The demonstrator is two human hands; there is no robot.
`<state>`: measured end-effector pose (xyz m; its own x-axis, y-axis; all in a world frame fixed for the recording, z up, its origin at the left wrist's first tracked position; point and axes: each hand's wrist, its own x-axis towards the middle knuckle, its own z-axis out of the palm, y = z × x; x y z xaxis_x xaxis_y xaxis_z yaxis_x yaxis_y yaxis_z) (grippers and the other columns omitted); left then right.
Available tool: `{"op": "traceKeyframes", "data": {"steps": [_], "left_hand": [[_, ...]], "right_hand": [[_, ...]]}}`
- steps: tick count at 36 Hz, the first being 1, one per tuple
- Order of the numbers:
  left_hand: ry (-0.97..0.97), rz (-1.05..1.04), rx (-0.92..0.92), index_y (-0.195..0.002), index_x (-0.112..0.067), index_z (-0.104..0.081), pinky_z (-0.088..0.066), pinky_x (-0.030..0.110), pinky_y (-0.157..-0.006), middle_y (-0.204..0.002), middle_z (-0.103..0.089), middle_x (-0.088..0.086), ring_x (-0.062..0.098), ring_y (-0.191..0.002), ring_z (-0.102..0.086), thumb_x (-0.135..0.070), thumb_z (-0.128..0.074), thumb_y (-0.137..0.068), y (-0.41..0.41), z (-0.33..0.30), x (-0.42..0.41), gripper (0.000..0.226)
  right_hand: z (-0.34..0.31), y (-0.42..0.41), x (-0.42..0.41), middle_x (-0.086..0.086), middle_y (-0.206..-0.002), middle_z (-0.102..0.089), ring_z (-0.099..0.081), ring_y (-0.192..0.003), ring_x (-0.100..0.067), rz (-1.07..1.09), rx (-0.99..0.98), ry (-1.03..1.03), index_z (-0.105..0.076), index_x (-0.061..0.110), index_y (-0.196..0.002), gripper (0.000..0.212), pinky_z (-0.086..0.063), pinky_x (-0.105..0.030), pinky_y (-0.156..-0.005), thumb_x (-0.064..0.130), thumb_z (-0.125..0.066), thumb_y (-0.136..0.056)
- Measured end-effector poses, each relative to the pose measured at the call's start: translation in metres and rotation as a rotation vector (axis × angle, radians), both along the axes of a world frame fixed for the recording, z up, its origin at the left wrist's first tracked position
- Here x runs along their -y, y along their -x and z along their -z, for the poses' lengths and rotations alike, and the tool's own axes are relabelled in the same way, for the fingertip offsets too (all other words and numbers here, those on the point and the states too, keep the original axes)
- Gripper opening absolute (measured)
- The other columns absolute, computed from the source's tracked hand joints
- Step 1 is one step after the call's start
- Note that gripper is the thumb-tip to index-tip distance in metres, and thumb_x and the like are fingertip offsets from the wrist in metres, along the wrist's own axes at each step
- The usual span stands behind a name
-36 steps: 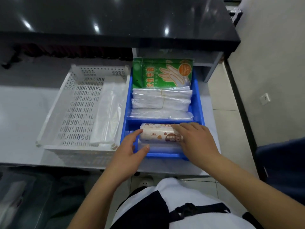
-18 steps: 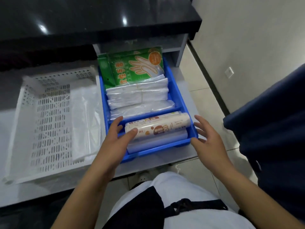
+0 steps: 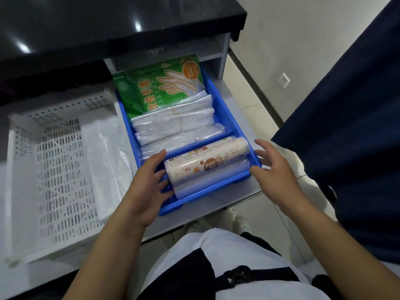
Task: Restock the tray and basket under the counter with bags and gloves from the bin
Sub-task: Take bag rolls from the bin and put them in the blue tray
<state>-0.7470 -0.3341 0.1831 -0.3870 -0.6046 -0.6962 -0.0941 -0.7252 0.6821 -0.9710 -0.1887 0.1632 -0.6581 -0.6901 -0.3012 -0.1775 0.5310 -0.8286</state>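
Now your left hand (image 3: 144, 189) presses spread fingers on the roll (image 3: 206, 162) in the blue tray (image 3: 225, 109); your right hand (image 3: 273, 167), spread open, hovers beside the tray.

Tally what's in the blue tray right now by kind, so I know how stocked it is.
Green glove packs: 2
Folded clear bag bundles: exact number unclear, at least 2 layers
Printed bag rolls: 1
Plain translucent rolls: 1
Total: at least 6 items in the blue tray
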Motion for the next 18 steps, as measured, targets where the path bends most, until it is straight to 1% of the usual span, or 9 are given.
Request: {"op": "traceKeyframes", "data": {"steps": [2,4,5,8,10,12,14,17,18], "left_hand": [[0.035,0.01,0.006,-0.125,-0.033,-0.056,-0.045,0.052,-0.104,-0.118,-0.071,0.007,0.028,-0.112,-0.066,-0.049,-0.059,-0.09,0.004,0.002,0.0,0.039],[0.067,0.025,0.021,-0.141,-0.032,-0.046,-0.044,0.053,-0.105,-0.129,-0.065,0.006,0.029,-0.116,-0.062,-0.053,-0.06,-0.089,0.01,0.004,-0.001,0.058],[0.081,0.034,0.028,-0.143,-0.032,-0.044,-0.043,0.054,-0.106,-0.133,-0.062,0.005,0.03,-0.119,-0.06,-0.055,-0.061,-0.087,0.012,0.004,-0.002,0.063],[0.115,0.045,0.052,-0.142,-0.035,-0.046,-0.042,0.052,-0.107,-0.133,-0.061,0.003,0.028,-0.119,-0.06,-0.06,-0.064,-0.081,0.016,0.008,-0.005,0.068],[0.137,0.038,0.073,-0.14,-0.038,-0.048,-0.044,0.051,-0.106,-0.132,-0.063,0.001,0.026,-0.117,-0.061,-0.063,-0.066,-0.075,0.016,0.008,-0.008,0.072],[0.17,0.039,0.086,-0.139,-0.041,-0.048,-0.044,0.048,-0.105,-0.132,-0.063,-0.002,0.023,-0.117,-0.061,-0.064,-0.066,-0.073,0.017,0.008,-0.01,0.072],[0.213,0.04,0.122,-0.137,-0.047,-0.046,-0.045,0.042,-0.102,-0.134,-0.061,-0.007,0.019,-0.118,-0.06,-0.064,-0.064,-0.069,0.018,0.005,-0.014,0.073],[0.292,0.051,0.211,-0.141,-0.052,-0.04,-0.04,0.042,-0.108,-0.148,-0.046,-0.01,0.017,-0.13,-0.047,-0.064,-0.062,-0.072,0.02,0.001,-0.021,0.073],[0.333,0.056,0.248,-0.142,-0.053,-0.037,-0.042,0.037,-0.103,-0.152,-0.041,-0.011,0.013,-0.13,-0.044,-0.062,-0.062,-0.076,0.021,-0.002,-0.025,0.071]], "right_hand": [[-0.002,0.004,-0.001,0.02,-0.121,-0.053,-0.052,-0.102,0.01,-0.024,-0.018,-0.015,-0.038,0.052,-0.138,0.064,-0.043,-0.008,-0.064,0.017,-0.061,-0.089],[-0.004,0.011,-0.003,0.021,-0.12,-0.054,-0.053,-0.106,0.007,-0.034,-0.002,-0.022,-0.039,0.051,-0.138,0.064,-0.044,-0.012,-0.067,0.017,-0.061,-0.088],[-0.005,0.014,-0.004,0.022,-0.119,-0.055,-0.054,-0.107,0.007,-0.044,0.007,-0.028,-0.04,0.051,-0.138,0.064,-0.045,-0.012,-0.066,0.016,-0.061,-0.088],[-0.008,0.022,-0.004,0.025,-0.119,-0.055,-0.054,-0.105,0.009,-0.111,0.016,-0.061,-0.039,0.053,-0.137,0.063,-0.044,-0.01,-0.064,0.019,-0.061,-0.089],[-0.009,0.027,-0.004,0.028,-0.118,-0.055,-0.055,-0.104,0.009,-0.169,0.006,-0.074,-0.042,0.053,-0.135,0.06,-0.045,-0.01,-0.066,0.021,-0.062,-0.088],[-0.011,0.033,-0.006,0.026,-0.118,-0.06,-0.057,-0.109,0.004,-0.212,-0.006,-0.063,-0.048,0.052,-0.13,0.056,-0.049,-0.018,-0.078,0.021,-0.061,-0.086],[-0.018,0.039,-0.006,0.02,-0.122,-0.062,-0.055,-0.116,0.0,-0.264,-0.019,-0.069,-0.049,0.049,-0.131,0.051,-0.047,-0.026,-0.089,0.03,-0.062,-0.086],[-0.032,0.043,-0.003,0.021,-0.136,-0.051,-0.046,-0.122,0.001,-0.361,-0.095,-0.07,-0.046,0.045,-0.138,0.053,-0.04,-0.025,-0.093,0.044,-0.063,-0.088],[-0.039,0.042,-0.002,0.025,-0.14,-0.045,-0.041,-0.123,0.005,-0.405,-0.142,-0.055,-0.044,0.045,-0.139,0.054,-0.037,-0.023,-0.095,0.045,-0.063,-0.088]]}}
